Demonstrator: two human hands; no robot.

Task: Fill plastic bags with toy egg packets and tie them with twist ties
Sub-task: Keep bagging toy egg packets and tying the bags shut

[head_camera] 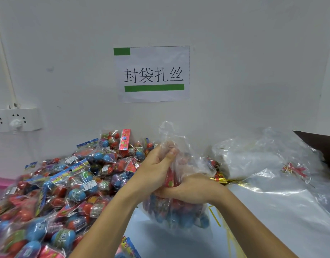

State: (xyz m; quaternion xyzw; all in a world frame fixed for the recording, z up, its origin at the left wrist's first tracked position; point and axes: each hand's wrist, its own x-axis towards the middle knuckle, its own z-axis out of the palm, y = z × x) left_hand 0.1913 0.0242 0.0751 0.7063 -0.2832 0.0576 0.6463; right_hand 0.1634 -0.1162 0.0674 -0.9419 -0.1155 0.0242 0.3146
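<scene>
A clear plastic bag (179, 216), packed with toy egg packets, sits on the pale counter (290, 220) in front of the person. Both hands are clamped on its gathered neck: the left hand (156, 170) pinches the plastic higher up, and the right hand (190, 189) wraps around it just below, touching the left. Loose film rises above the grip. Gold twist ties (227, 180) lie just beside the right hand. A big pile of egg packets (63, 187) covers the counter's left side, and empty plastic bags (272, 161) lie to the right. A paper sign (153, 74) hangs on the wall behind.
</scene>
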